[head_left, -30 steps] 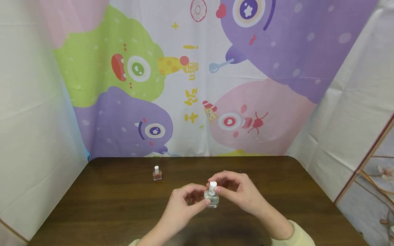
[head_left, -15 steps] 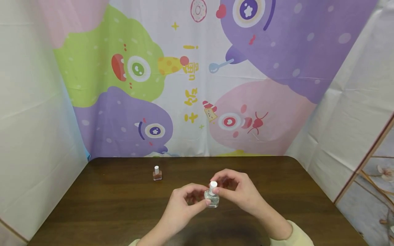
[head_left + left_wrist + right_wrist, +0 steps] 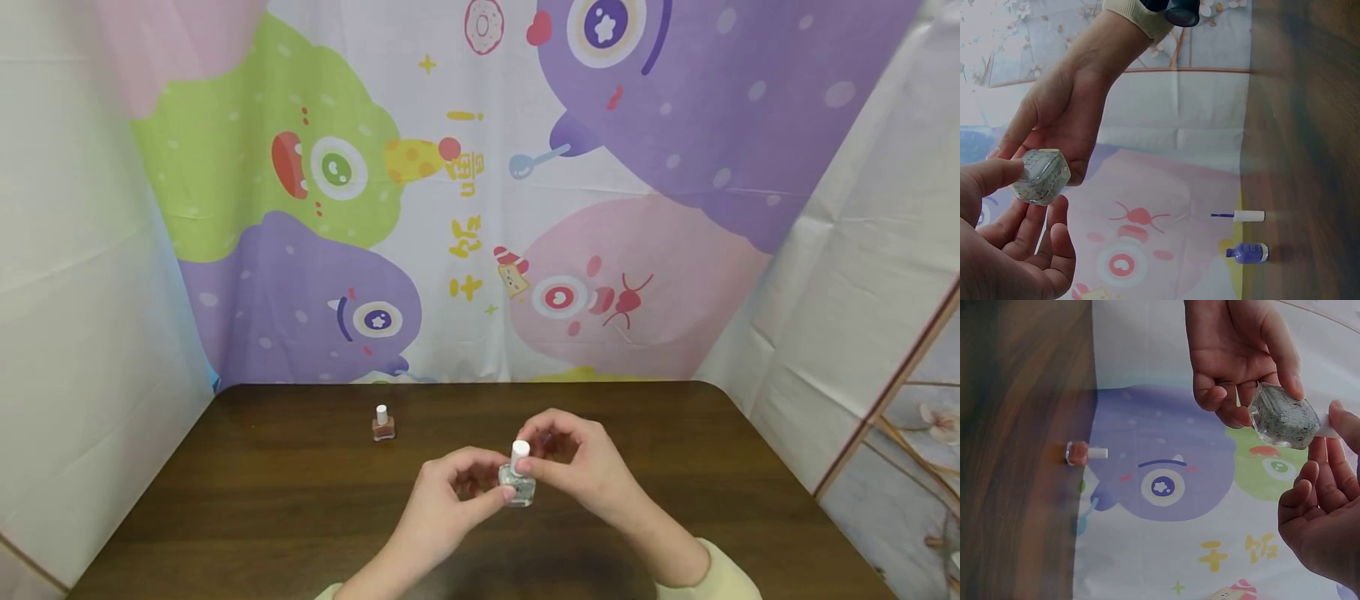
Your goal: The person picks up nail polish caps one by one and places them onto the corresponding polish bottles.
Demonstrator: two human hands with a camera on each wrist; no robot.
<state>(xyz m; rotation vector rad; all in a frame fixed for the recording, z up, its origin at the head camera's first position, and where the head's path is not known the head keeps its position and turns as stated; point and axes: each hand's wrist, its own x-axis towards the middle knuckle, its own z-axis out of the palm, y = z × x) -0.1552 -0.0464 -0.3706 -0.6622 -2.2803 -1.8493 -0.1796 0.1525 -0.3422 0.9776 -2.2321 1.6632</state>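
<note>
My left hand grips a small square glass nail polish bottle with clear, dark-flecked polish, thumb on its near face. The white cap points up, pinched between the thumb and fingers of my right hand. Both hands are above the table. In the right wrist view the cap sits at the bottle's neck, partly covered by the right thumb and fingers; the speckled glass shows plainly. From the left wrist the bottle's base faces the camera and hides the cap.
On the brown table, a reddish-brown nail polish bottle with a white cap stands at the back left. The left wrist view shows an uncapped purple nail polish bottle beside its white brush cap, brush upward. A cartoon curtain hangs behind.
My right hand's fingers have turned slightly round the cap, the forefinger shifting right and a little up. The left hand and bottle have stayed almost in place.
</note>
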